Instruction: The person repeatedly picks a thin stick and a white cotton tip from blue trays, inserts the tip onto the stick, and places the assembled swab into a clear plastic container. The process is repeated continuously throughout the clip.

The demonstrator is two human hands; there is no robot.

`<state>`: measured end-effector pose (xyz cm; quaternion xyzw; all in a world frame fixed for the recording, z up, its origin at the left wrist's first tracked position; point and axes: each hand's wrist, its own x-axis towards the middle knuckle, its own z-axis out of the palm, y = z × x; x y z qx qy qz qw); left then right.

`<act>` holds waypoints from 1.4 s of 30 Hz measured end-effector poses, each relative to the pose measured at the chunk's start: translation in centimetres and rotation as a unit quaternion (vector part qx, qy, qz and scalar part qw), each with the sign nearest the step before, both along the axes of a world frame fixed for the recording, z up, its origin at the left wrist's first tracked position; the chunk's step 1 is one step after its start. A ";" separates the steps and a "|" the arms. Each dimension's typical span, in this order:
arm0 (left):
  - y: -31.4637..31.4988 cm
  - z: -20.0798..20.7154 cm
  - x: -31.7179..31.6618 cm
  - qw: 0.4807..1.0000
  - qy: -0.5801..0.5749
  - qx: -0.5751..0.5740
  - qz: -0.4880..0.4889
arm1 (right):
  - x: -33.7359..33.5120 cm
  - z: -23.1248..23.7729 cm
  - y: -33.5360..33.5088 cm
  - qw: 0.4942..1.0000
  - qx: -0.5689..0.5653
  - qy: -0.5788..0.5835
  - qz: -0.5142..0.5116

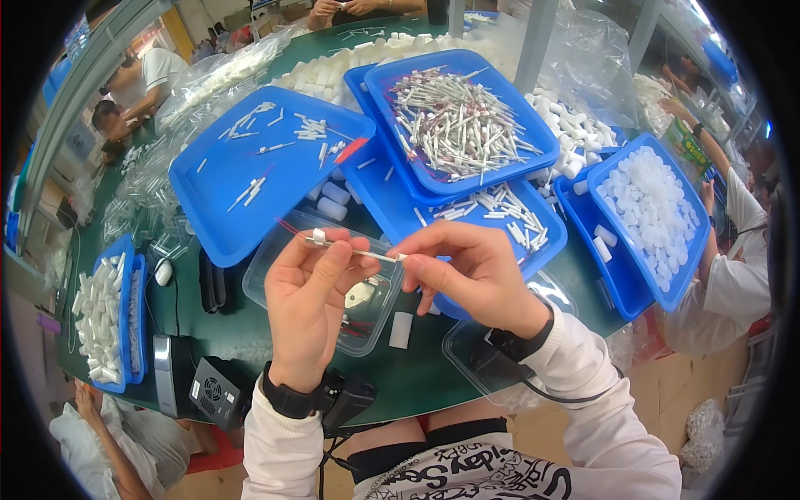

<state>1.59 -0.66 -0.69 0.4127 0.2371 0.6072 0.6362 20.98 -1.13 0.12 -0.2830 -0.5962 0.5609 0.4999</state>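
Over the middle of the table, my left hand (304, 292) is closed around a thin white rod (367, 252) with red wires trailing from its left end. A small white piece sits on the rod by my left fingers. My right hand (471, 271) pinches the rod's right end, where a small white bit shows between thumb and forefinger; whether it is a separate part I cannot tell. Below my hands lies a clear plastic tub (385, 312) with a few red-wired pieces in it. A white cylinder (401, 330) stands on the table beside the tub.
A blue tray (217, 171) at left bears scattered rods. Behind, stacked blue trays (546, 150) hold a heap of red-wired rods and short white tubes. White caps fill a tray (700, 242) at right; white cylinders fill one (125, 333) at left. Other people sit around the table.
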 end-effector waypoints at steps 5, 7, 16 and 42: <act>0.0 -0.1 0.4 0.999 0.019 0.009 0.024 | 0.2 -0.1 0.2 0.997 0.037 -0.054 -0.035; 0.0 -0.1 0.4 0.999 0.018 0.009 0.029 | 0.1 -0.1 0.2 0.997 0.036 -0.059 -0.032; -0.3 0.1 1.2 0.956 0.244 0.136 0.093 | 0.2 -0.7 0.7 0.956 0.192 -0.178 -0.132; 0.0 -0.2 0.8 0.831 0.463 0.273 0.144 | 0.9 -1.0 1.3 0.896 0.346 -0.241 -0.139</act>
